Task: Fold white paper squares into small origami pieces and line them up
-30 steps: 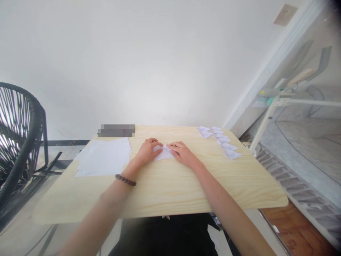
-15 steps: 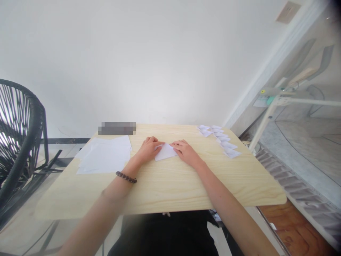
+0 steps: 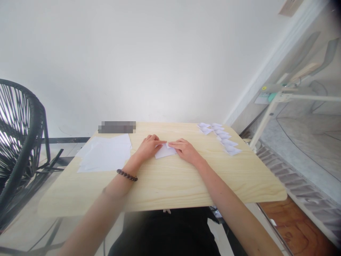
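A small folded piece of white paper [image 3: 164, 153] lies near the middle of the wooden table, between both hands. My left hand [image 3: 150, 146], with a dark beaded bracelet on its wrist, pinches the paper's far left edge between thumb and index finger. From the other side, the fingers of my right hand [image 3: 184, 150] grip the far right part of it. A small folded-over flap shows between the fingertips. The fingers partly cover the paper's upper edge.
White sheets [image 3: 102, 154] lie piled on the left of the table [image 3: 160, 190]. Several folded paper pieces [image 3: 223, 137] overlap in rows at the back right. A blurred-out dark object [image 3: 116, 127] sits at the back left. A black woven chair [image 3: 23, 135] stands at left.
My fingertips have come closer together along the paper's far edge, and a flap there is now folded over. The view has tilted slightly.
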The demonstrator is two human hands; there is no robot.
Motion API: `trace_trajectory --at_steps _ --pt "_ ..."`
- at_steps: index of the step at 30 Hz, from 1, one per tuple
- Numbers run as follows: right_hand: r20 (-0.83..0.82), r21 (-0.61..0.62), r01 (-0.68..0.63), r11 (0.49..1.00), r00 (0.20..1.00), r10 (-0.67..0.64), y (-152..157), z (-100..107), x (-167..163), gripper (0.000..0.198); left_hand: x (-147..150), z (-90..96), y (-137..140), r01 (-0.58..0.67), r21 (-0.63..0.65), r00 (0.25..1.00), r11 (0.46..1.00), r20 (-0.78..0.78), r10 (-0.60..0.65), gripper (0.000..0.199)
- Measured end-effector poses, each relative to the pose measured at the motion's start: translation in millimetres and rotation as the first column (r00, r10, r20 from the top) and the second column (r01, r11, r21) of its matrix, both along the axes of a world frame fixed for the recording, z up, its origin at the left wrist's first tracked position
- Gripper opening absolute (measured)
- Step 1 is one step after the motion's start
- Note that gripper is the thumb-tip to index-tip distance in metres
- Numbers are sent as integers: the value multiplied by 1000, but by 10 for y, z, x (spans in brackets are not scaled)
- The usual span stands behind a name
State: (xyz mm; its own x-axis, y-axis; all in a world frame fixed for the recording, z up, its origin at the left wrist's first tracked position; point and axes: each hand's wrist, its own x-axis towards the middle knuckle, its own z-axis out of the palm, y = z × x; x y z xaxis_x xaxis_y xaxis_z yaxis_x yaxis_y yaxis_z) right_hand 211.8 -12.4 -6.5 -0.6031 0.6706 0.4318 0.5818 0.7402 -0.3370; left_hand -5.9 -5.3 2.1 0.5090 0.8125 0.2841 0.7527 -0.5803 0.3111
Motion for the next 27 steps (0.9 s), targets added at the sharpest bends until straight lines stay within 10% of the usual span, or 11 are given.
trace_trajectory --at_steps 27 --pt "111 65 28 997 993 -35 6 -29 11 39 26 25 -10 -6 16 997 1000 -74 7 31"
